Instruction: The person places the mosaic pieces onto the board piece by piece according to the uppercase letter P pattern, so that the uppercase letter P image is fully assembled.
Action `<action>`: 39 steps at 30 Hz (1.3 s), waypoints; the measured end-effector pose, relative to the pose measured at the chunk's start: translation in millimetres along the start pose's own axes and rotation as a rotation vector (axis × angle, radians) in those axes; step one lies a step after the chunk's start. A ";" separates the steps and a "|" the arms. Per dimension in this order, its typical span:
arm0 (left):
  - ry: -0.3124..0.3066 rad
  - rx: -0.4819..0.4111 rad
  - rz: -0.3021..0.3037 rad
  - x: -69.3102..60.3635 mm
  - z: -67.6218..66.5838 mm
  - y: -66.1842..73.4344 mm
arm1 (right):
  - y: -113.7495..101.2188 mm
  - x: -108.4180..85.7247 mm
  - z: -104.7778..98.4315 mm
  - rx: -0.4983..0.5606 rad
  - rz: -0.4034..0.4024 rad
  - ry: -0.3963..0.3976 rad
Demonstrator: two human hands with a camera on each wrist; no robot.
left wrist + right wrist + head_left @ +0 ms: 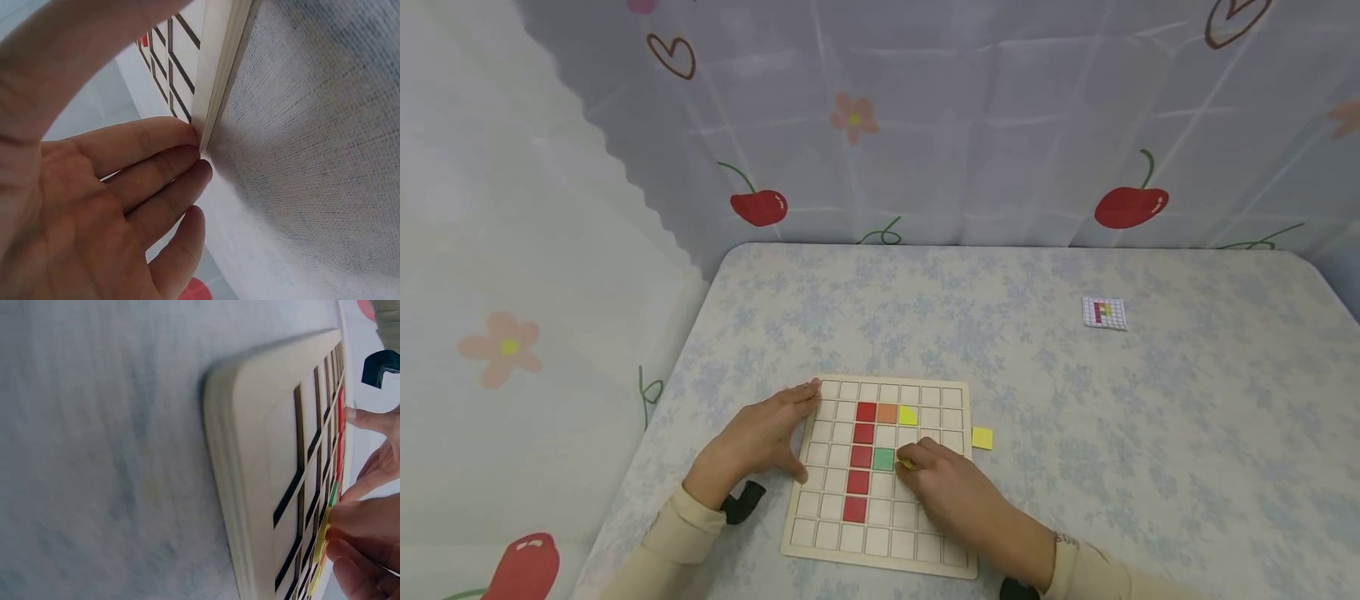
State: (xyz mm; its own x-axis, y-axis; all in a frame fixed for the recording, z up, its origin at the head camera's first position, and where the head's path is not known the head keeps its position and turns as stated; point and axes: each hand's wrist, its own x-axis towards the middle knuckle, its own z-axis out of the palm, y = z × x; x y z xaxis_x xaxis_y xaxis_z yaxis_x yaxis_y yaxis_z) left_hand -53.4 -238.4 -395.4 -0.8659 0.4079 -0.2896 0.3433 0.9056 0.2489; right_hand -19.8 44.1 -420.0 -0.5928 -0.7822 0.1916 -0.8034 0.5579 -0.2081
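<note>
A wooden grid board (880,564) lies on the table. My left hand (763,433) steadies its left side, fingertips and thumb touching the edge with the fingers nearly straight. My right hand (951,492) pinches a small yellow tile (907,463) low over a cell, just right of a green tile (883,459); the fingers hide most of it. Several red tiles (861,457) form a column in the grid. Beside the top red one sit an orange tile (887,413) and a yellow tile with a rounded corner (907,415).
A loose yellow square (982,438) lies against the board's right edge. Farther back on the right is a small card (1104,313) printed with a coloured grid pattern. A patterned cloth (1000,333) covers the table, and a printed curtain (962,125) hangs behind it.
</note>
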 end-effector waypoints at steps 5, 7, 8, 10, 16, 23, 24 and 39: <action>0.000 0.006 0.007 0.5 -1.1 1.0 | 0.1 -15.0 -3.4 0.156 0.035 0.030; 0.001 0.008 0.007 0.7 -1.8 1.2 | 3.2 -22.8 -5.2 0.205 0.078 0.048; 0.001 0.010 0.008 0.6 -2.3 1.3 | 5.6 -26.9 -6.2 0.220 0.102 0.060; 0.003 0.012 0.011 0.6 -3.2 1.5 | 11.3 -35.4 -8.3 0.228 0.152 0.082; 0.002 0.008 0.006 0.3 -4.2 1.7 | 31.7 -54.8 -11.6 0.143 0.312 0.132; -0.001 -0.014 -0.008 0.2 -1.9 1.7 | 50.4 -60.1 -11.4 0.108 0.461 0.133; -0.001 -0.015 -0.008 0.4 -1.4 1.6 | 52.0 -59.6 -11.2 0.116 0.475 0.128; 0.007 -0.011 0.006 0.6 -0.3 1.0 | 61.1 -46.9 -13.1 0.176 0.524 0.113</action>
State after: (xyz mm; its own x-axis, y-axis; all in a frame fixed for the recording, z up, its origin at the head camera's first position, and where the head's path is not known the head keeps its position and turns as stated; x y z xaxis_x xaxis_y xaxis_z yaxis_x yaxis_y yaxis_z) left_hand -53.7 -237.3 -395.0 -0.8662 0.4126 -0.2819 0.3448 0.9018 0.2605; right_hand -41.8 118.5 -429.2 -0.9201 -0.3731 0.1190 -0.3843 0.8014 -0.4583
